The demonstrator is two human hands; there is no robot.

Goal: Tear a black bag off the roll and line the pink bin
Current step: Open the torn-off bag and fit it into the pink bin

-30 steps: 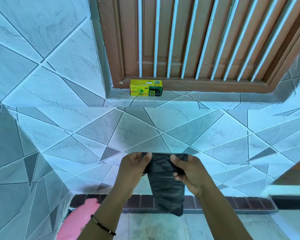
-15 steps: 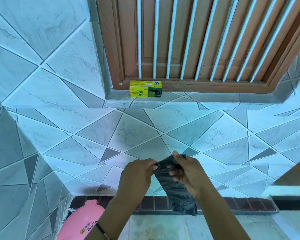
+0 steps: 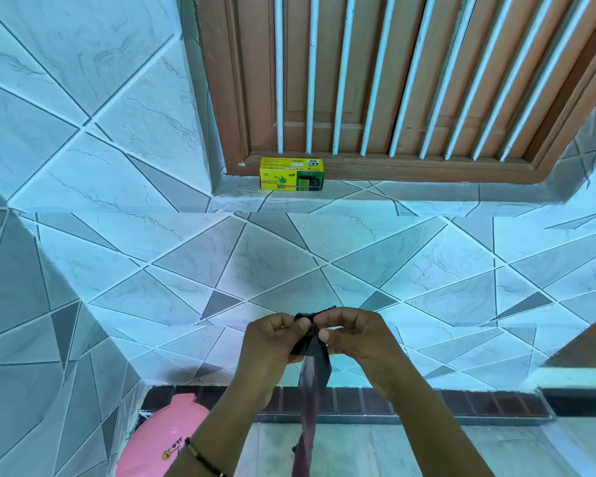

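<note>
A black bag (image 3: 312,380) hangs down as a narrow, bunched strip in front of the tiled wall. My left hand (image 3: 272,342) and my right hand (image 3: 353,335) both pinch its top edge close together, fingertips almost touching. The pink bin (image 3: 159,438) lies low at the bottom left, partly hidden behind my left forearm. A yellow and green bin-bag box (image 3: 291,174) stands on the window sill, far above my hands.
A brown wooden window (image 3: 393,80) with white bars fills the top. A tiled wall corner (image 3: 49,304) juts out on the left, above the bin. A dark brick strip (image 3: 427,402) runs along the wall's foot.
The bag was spread wide between my hands a second ago. My hands have come together, and the bag now hangs bunched into a thin strip. The view has tilted slightly.
</note>
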